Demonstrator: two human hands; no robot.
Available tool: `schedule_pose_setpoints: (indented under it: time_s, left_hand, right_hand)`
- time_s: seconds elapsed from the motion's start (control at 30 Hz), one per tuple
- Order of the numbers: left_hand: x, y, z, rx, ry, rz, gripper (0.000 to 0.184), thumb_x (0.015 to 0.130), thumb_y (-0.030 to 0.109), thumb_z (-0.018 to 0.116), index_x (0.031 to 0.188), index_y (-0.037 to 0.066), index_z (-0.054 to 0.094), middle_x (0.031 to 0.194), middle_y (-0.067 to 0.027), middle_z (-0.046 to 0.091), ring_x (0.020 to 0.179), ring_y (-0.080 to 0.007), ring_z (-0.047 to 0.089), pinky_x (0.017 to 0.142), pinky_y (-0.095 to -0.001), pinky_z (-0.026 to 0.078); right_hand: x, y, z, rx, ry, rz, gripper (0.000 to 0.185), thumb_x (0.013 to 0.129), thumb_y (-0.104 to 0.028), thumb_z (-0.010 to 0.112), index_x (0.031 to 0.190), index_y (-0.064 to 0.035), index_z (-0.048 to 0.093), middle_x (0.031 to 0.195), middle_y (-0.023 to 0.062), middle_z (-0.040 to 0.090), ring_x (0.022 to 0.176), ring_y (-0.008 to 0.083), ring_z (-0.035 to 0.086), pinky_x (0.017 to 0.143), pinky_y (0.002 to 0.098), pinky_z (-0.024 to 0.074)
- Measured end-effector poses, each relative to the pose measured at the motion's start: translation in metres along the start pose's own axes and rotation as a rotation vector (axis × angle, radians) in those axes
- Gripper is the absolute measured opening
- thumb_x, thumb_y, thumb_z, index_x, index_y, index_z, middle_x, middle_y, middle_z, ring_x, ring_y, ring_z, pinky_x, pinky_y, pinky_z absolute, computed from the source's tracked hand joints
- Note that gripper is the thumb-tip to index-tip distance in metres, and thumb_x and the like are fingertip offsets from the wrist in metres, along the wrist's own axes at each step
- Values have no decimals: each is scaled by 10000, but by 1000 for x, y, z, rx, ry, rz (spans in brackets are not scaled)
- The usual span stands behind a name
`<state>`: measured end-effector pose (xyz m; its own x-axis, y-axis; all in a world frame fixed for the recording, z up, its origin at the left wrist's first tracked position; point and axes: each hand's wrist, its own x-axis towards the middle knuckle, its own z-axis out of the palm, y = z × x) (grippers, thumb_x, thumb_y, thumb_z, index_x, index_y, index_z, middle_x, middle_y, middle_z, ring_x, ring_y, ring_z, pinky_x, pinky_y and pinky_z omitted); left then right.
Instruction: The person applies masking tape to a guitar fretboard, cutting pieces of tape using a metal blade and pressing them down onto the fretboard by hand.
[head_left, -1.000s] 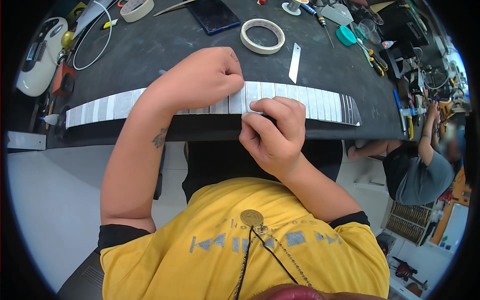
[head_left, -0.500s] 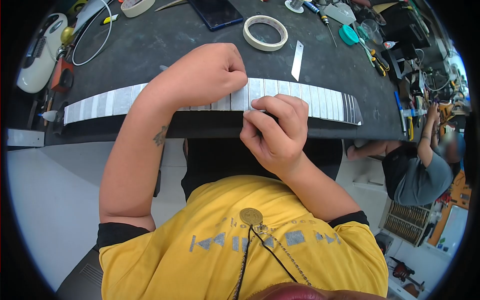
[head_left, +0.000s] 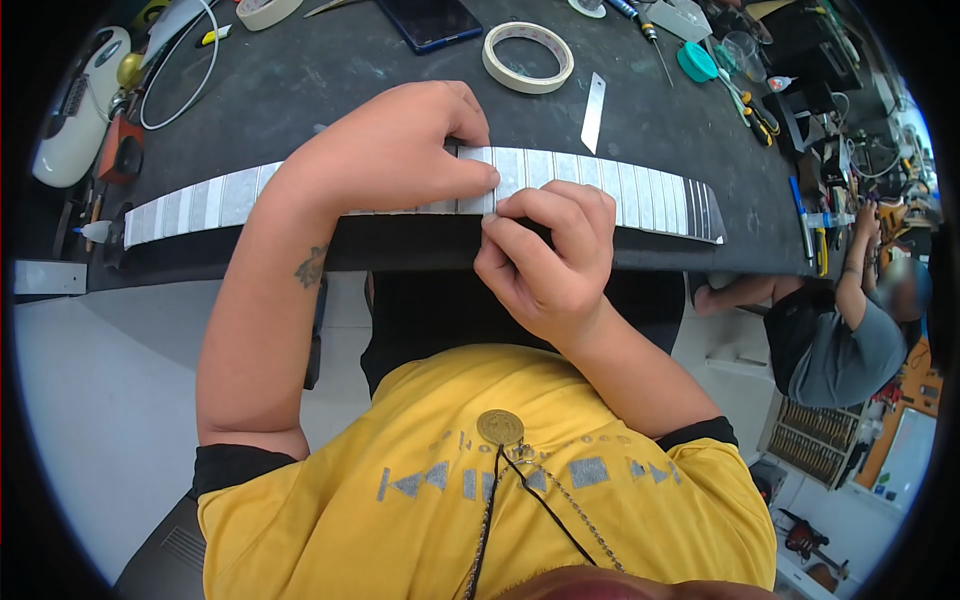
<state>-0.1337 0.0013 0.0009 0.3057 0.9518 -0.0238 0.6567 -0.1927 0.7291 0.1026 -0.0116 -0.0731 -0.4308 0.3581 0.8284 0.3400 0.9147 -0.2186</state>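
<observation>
Worktop (head_left: pixel 330 80) carries long strip (head_left: pixel 600 182) along near edge, mostly silver-faced; darker gaps nr R end; middle part-hidden, so can't tell what's left. L hand (head_left: pixel 420 145) and R hand (head_left: pixel 556 255) touch strip mid-length, fingers curled; can't tell if either grip's open/closed. Tape roll (head_left: pixel 528 85), then blade (head_left: pixel 594 115), beyond.

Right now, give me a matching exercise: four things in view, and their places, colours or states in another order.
1. Left hand
2. Right hand
3. Tape roll
4. Phone

A. Cream, ring-shaped
B. Fingers curled at the near edge of the banded strip
C. Dark, cut off by the picture's top
D. Reaching over the strip

Pairs: 1-D, 2-B, 3-A, 4-C
</observation>
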Motion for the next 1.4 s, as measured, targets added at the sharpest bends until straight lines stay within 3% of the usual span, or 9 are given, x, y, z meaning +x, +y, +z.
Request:
schedule_pose_setpoints:
  time_s: [0.47, 0.57, 0.67, 1.07, 1.27, 1.37, 1.4]
  left_hand:
    - [1, -3, -1, -2, -14, 24, 343, 929, 186, 876, 1129, -85, 806, 1264, -111, 728, 1009, -229, 710, 867, -349, 574]
    - [0, -2, -3, -31, -24, 17, 356, 909, 196, 891, 1115, -83, 810, 1266, -121, 729, 1042, -248, 715, 901, -360, 577]
    - [0, -13, 1, 50, 9, 151, 401, 884, 210, 908, 1138, -82, 803, 1269, -132, 729, 1087, -279, 717, 952, -376, 575]
    - [2, -13, 1, 63, -38, 124, 465, 875, 200, 925, 1205, -77, 752, 1253, -153, 723, 1134, -306, 699, 1007, -388, 562]
    - [13, -14, -3, -113, -136, 4, 334, 997, 245, 722, 1179, -32, 766, 1256, -119, 716, 1146, -279, 672, 1027, -361, 536]
    - [34, -1, -15, 99, -352, -85, 318, 1005, 258, 629, 1109, 0, 782, 1249, -102, 713, 1130, -257, 656, 999, -361, 524]
    - [34, 16, -13, -51, -288, -363, 305, 970, 275, 638, 1044, 17, 782, 1242, -84, 713, 1110, -249, 643, 972, -376, 515]
  right_hand:
    - [-1, 2, 3, 5, 35, -10, 342, 643, -41, 884, 968, -99, 795, 1102, 15, 729, 988, 278, 669, 871, 433, 483]
    - [-1, 1, 2, -4, 24, -9, 337, 645, -44, 882, 965, -101, 793, 1104, 12, 727, 987, 275, 669, 871, 433, 482]
    - [-1, 1, 2, -10, 19, -8, 337, 643, -51, 878, 964, -104, 793, 1105, 7, 726, 993, 270, 667, 874, 433, 478]
    - [-2, 1, 3, 5, 23, -13, 314, 646, -77, 874, 946, -110, 792, 1121, -5, 730, 1013, 261, 645, 901, 440, 455]
    - [0, 0, 3, 5, 19, -8, 287, 661, -95, 871, 930, -120, 775, 1105, 0, 719, 1024, 268, 641, 914, 445, 447]
    - [-1, -1, 2, -13, 13, -5, 274, 672, -103, 871, 924, -126, 766, 1102, 1, 715, 1028, 270, 643, 914, 446, 446]
    - [0, -2, 2, -15, 12, -4, 270, 677, -106, 871, 923, -127, 763, 1102, 1, 714, 1029, 271, 643, 915, 446, 446]
